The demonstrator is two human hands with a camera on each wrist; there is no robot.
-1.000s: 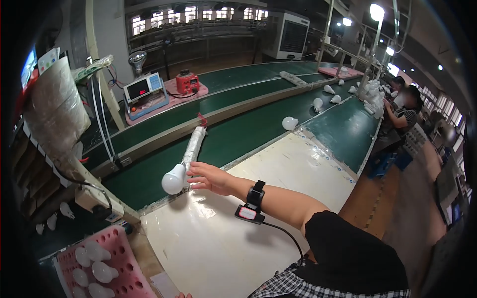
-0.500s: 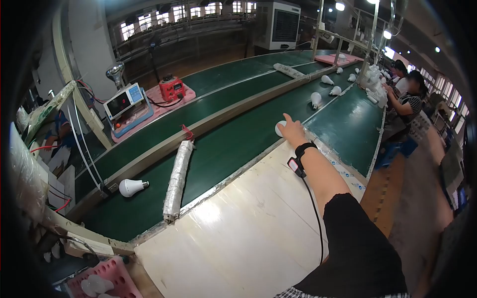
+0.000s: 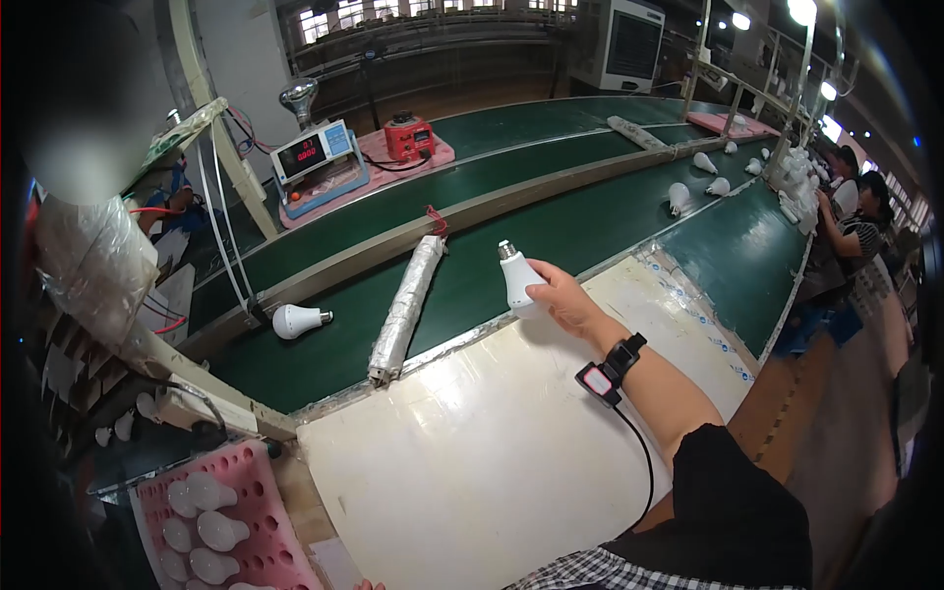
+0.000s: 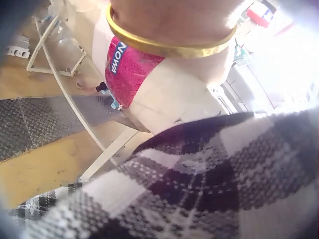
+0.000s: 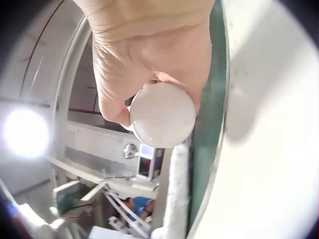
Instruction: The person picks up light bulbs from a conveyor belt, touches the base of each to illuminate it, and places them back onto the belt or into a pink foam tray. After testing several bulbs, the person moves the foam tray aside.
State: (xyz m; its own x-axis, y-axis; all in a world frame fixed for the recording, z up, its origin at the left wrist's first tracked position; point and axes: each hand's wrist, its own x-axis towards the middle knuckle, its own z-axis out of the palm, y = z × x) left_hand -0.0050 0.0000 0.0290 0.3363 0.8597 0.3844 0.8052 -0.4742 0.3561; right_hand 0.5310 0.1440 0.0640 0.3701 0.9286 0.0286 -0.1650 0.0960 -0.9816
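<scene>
My right hand [image 3: 551,293] grips a white LED bulb [image 3: 517,279] over the near edge of the green conveyor belt [image 3: 472,275]. Its screw base points up. In the right wrist view the bulb's round dome [image 5: 162,114] sits against the palm of my right hand [image 5: 142,64], with the fingers curled around it. Another white bulb [image 3: 295,320] lies on its side on the belt to the left, past a foil-wrapped roll [image 3: 403,310]. Of my left hand only a fingertip [image 3: 366,585] shows at the bottom edge. The left wrist view shows a gold bangle [image 4: 169,47] and plaid cloth.
A white worktable [image 3: 511,452] lies in front of me. A pink foam tray [image 3: 246,492] with several bulbs stands at the lower left. A meter [image 3: 315,157] and a red device [image 3: 408,138] sit beyond the belts. More bulbs [image 3: 678,197] and workers [image 3: 865,226] are far right.
My right hand left one bulb on the belt at the left, reached far right to another bulb, and has now lifted it back toward me.
</scene>
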